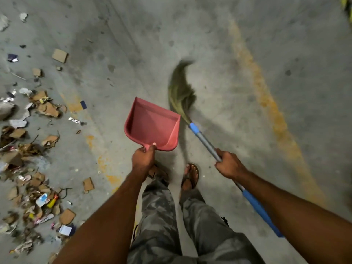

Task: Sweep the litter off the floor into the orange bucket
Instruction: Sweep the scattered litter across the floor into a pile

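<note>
Litter (32, 141) — cardboard scraps, wrappers, strewn along floor's left side, well apart from tools. Left hand (143, 159) grips empty red dustpan (152, 126); right hand (229, 165) wraps broom (192, 111) shaft. Orange bucket not visible. Advice — turn left, lay pan lip flat, sweep short strokes inward.

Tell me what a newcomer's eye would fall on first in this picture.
The pink dustpan stands out at the centre, empty, held by its handle in the left grip. Just right of it the broom, held in the right grip, shows blurred bristles over the concrete floor. Along the left edge lies the litter: torn cardboard, foil and wrappers, scattered and not yet gathered.
</note>
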